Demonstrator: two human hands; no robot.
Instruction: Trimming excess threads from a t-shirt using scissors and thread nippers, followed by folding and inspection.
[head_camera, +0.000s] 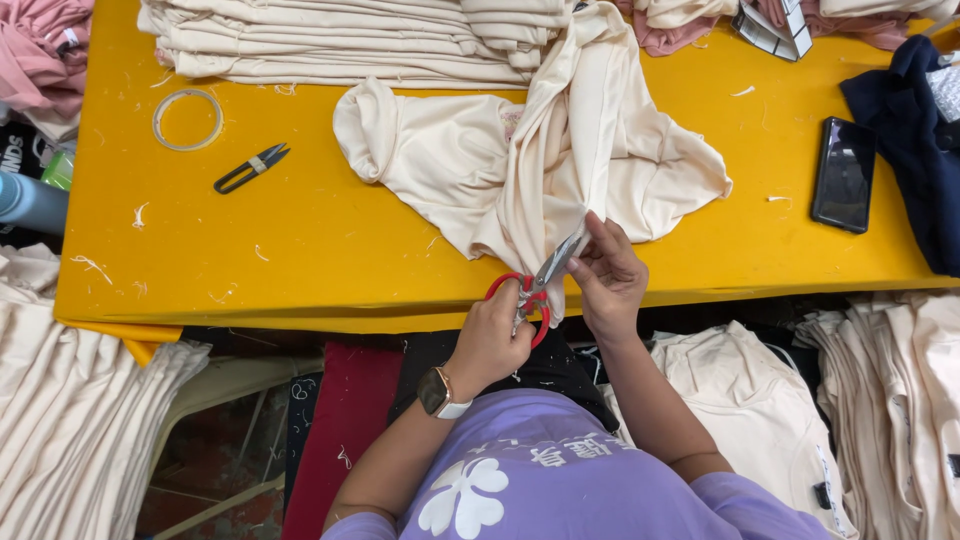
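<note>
Both hands work at the table's near edge, low centre of the frame.

Left hand (492, 335) grips the red-handled scissors (535, 290), fingers through the loops; right hand (608, 275) pinches a hanging fold of the cream garment (470, 165), which lies crumpled on the yellow table (300, 240). The cloth looks light, soft and limp, best pinched taut just beside the blades. Small black snips (250, 168) lie upper left.
</note>
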